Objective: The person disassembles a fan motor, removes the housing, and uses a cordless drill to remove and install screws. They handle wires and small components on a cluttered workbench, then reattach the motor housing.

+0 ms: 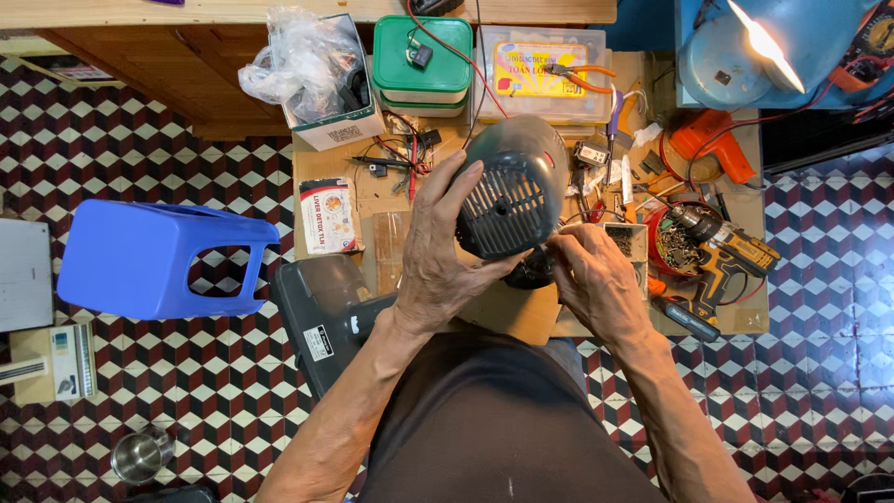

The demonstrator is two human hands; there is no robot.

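motor housing: a dark grey rounded housing (510, 191) with a slotted vent grille facing the camera was held up above the low wooden table (372, 200), in front of the person's chest.
left hand: the left hand (438, 247) was clamped on the housing's left side, thumb across the lower edge, fingers curled over the top left.
right hand: the right hand (596, 275) was at the housing's lower right edge, fingertips pinched together there; what they pinched could not be told.
under the housing: a dark round part (533, 270) showed just below it, between the two hands.
right of the hands: a cordless drill (722, 244) lay over a red bowl of screws (675, 244), with a small tray of screws (626, 240) beside it.
back of the table: a green-lidded box (422, 58), a clear plastic case (540, 79) with orange-handled pliers (577, 74) on it, and a cardboard box (326, 88) stuffed with a plastic bag stood there.
far right: a lit lamp (745, 47) shone over an orange hot-air gun (712, 140).
floor left: a blue plastic stool (149, 261) lay on its side on the checkered tiles, a steel cup (142, 455) nearer the camera.
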